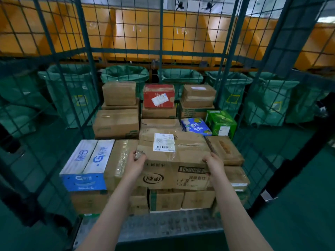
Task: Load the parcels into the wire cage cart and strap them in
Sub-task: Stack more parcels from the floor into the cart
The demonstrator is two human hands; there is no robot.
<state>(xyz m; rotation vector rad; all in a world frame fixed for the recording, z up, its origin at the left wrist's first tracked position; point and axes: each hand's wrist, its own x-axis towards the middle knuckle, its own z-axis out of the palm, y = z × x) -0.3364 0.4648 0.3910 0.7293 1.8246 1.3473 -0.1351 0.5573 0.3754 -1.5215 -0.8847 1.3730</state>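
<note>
As carton (174, 160) tops stack (116, 122) | left hand (138, 161) grips corner | right hand (214, 163) grips corner

Inside the wire cage cart (87, 51) the parcels stood in stacked rows, set back from the front edge of its floor. The large carton (174, 165) lay at the middle of the front row, on a lower row of cartons (181, 199). The left hand (138, 160) gripped its near left top corner and the right hand (213, 164) its near right one. Against its left side stood a wrapped carton (118, 160), and left of that, at the front left corner, a twin box (87, 163). To its right a flat box (225, 151) lay on another parcel (236, 177). Behind these came a wide carton (116, 123) at left, then a bag (195, 126) and a small box (221, 122) at right. Outside, behind the back wall, stood a row of sacks (125, 73).
</note>
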